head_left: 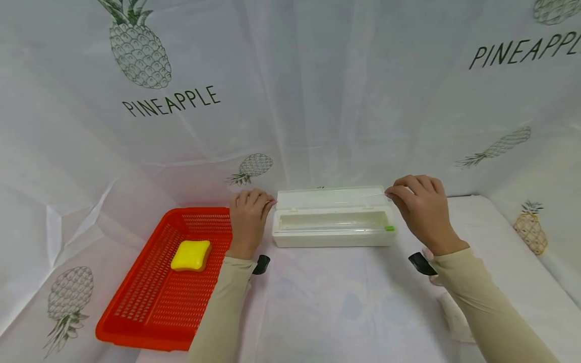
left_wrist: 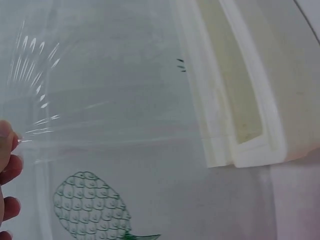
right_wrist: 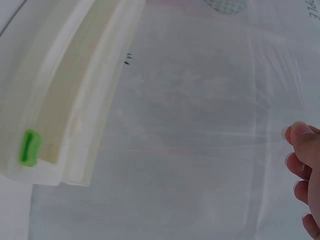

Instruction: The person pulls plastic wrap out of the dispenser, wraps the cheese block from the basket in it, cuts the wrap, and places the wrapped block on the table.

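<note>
A long white cling film dispenser (head_left: 333, 239) lies on the table, its lid (head_left: 331, 197) raised at the back. A small green slide cutter (head_left: 389, 228) sits at its right end. Clear cling film (left_wrist: 100, 115) stretches out from the dispenser, with creases gathering toward the hands in both wrist views. At the dispenser's left end, my left hand (head_left: 247, 222) pinches one corner of the film between thumb and forefinger. My right hand (head_left: 422, 212) pinches the other corner beyond the right end. The inside of the box is only partly visible.
Left of the dispenser is a red plastic basket (head_left: 136, 330) holding a yellow sponge (head_left: 190, 255). A whitish object (head_left: 455, 317) is partly hidden beneath the right forearm. Pineapple-printed white cloth (head_left: 317, 101) hangs behind the table.
</note>
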The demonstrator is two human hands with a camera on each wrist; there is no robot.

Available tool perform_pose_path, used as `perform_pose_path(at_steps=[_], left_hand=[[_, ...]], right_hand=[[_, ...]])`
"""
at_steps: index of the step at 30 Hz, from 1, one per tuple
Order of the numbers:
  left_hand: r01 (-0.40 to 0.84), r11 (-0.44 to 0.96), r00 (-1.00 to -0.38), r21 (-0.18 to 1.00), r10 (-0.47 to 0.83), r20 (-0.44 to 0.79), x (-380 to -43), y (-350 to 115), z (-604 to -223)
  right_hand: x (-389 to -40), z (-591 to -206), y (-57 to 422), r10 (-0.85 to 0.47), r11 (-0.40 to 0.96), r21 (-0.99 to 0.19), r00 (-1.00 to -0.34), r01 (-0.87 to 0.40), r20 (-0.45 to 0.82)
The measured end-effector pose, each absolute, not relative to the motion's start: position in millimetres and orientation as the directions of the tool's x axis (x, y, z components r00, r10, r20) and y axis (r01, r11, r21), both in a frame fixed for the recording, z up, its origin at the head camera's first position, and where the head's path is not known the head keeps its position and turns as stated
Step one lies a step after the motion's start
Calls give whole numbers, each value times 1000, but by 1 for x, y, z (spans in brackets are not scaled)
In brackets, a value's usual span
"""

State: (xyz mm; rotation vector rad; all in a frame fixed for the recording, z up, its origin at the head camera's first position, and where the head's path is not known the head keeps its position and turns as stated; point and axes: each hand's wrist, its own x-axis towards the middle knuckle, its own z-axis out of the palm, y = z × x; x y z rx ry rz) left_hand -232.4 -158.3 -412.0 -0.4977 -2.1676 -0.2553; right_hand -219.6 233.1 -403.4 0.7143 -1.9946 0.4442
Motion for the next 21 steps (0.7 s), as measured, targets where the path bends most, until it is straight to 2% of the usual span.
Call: perform_pose_path(at_steps=[21], left_hand=[[491,871,-436,-13,259,862,-223,-161,-351]], right_hand=[[-213,-350,232,-225,777,-38,-334,-628,915]])
